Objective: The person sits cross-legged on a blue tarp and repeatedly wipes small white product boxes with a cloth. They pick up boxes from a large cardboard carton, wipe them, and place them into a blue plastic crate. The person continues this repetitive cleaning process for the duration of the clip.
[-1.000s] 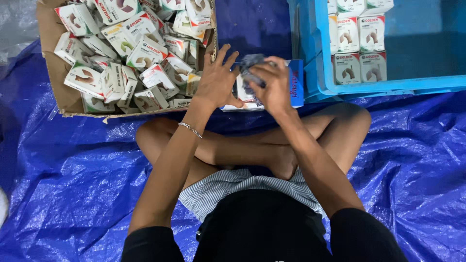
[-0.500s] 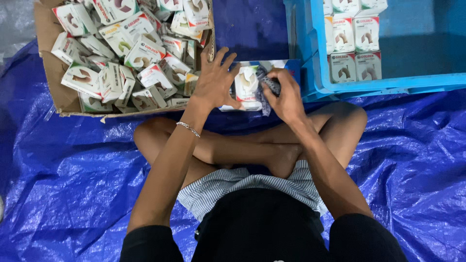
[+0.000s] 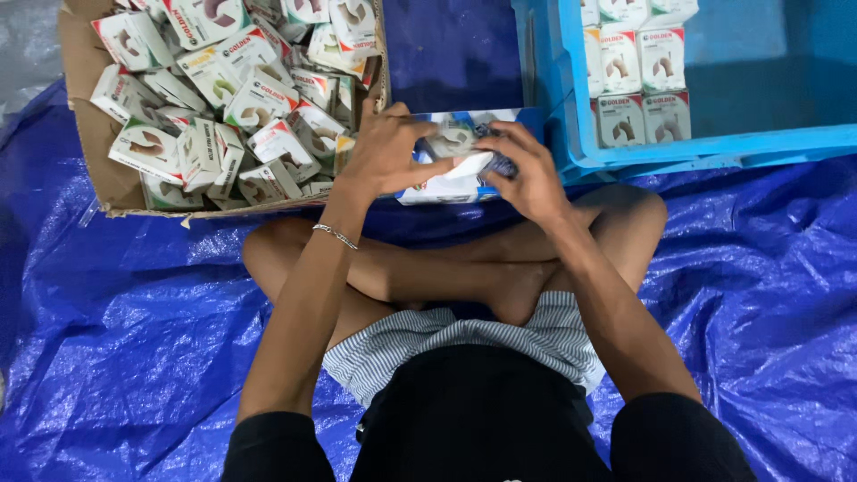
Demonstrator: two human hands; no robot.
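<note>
While the cardboard box [image 3: 89,134] at ten o'clock remains heaped, both hands, left hand [image 3: 386,147] and right hand [image 3: 527,170], pinch one small carton [image 3: 451,143] at twelve; the blue crate [image 3: 705,143] at two holds few rows.

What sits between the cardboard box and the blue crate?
In the head view, both hands, left and right, hold a small carton over a flat blue-and-white box; behind, blue tarp.

Small carton [image 3: 453,161] half under hands [image 3: 455,161]
</note>
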